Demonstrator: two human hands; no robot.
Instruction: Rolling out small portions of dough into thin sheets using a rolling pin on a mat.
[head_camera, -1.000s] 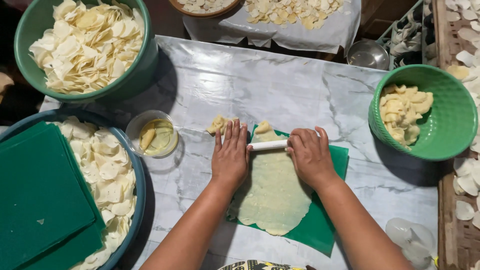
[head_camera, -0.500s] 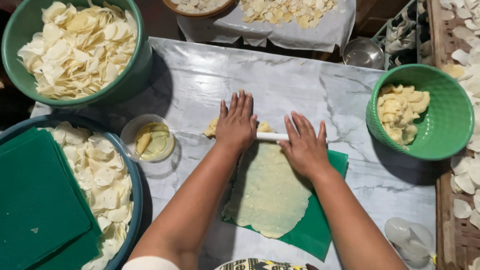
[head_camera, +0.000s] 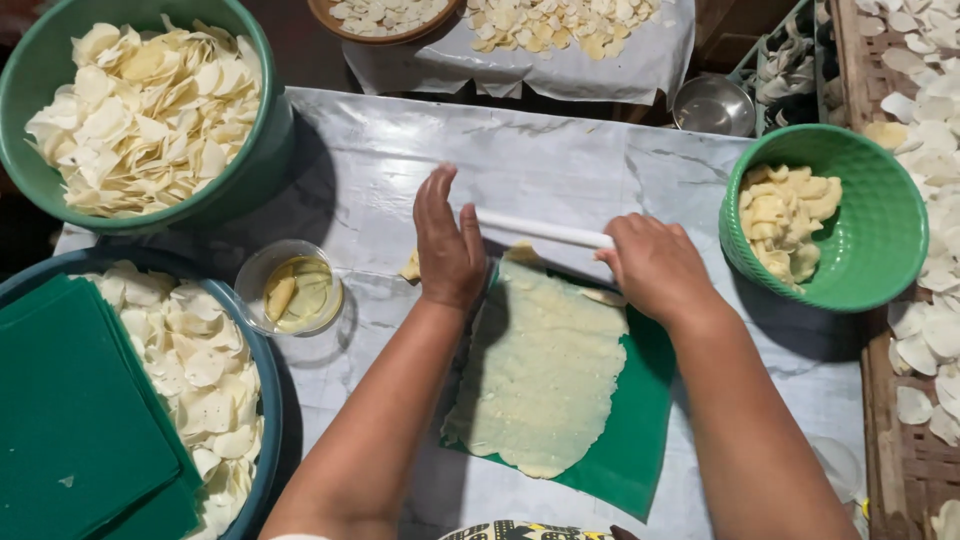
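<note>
A thin sheet of pale dough (head_camera: 545, 370) lies flattened on a green mat (head_camera: 640, 430) on the marble table (head_camera: 380, 170). A white rolling pin (head_camera: 545, 230) lies across the far end of the dough. My left hand (head_camera: 448, 240) rests flat on the pin's left part, fingers stretched forward. My right hand (head_camera: 655, 265) covers the pin's right end, fingers curled over it. A small scrap of dough (head_camera: 411, 266) lies just left of my left hand.
A green bowl (head_camera: 250, 180) full of pale discs stands far left. A blue basin (head_camera: 265, 400) at near left holds more discs and green mats (head_camera: 80, 430). A small glass cup (head_camera: 295, 292) of oil sits between. A green basket (head_camera: 880, 260) with dough pieces stands right; discs dry on a rack (head_camera: 930, 150).
Both hands pushed the rolling pin away from me, to the far end of the dough, then past it. The dough sheet has grown longer and thinner.
</note>
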